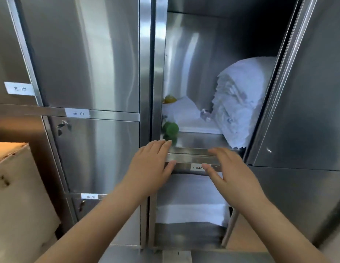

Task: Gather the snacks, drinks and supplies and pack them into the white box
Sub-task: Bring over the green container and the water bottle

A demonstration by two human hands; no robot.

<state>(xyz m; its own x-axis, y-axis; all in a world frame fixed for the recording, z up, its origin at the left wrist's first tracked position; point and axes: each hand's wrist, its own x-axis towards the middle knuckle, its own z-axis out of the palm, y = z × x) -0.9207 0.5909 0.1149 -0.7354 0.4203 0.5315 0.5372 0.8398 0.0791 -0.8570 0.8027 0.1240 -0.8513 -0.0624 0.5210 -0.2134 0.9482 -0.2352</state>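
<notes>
Both grips are wide and empty. The left grip [150, 168] stretches straight fingers over the lip of the steel shelf [192, 151] in the open stainless cabinet [184, 54], tips just short of a round green-capped bottle [171, 129]. The right grip [228, 171] is spread before the labelled edge. The bottle sits at the front left corner, likely kept handy there, beside a flat folded white cloth [186, 114]. A tall stack of folded white linens [241, 103] leans on the right. A stained whitish box [19, 186], probably the packing box, stands well apart at lower left.
</notes>
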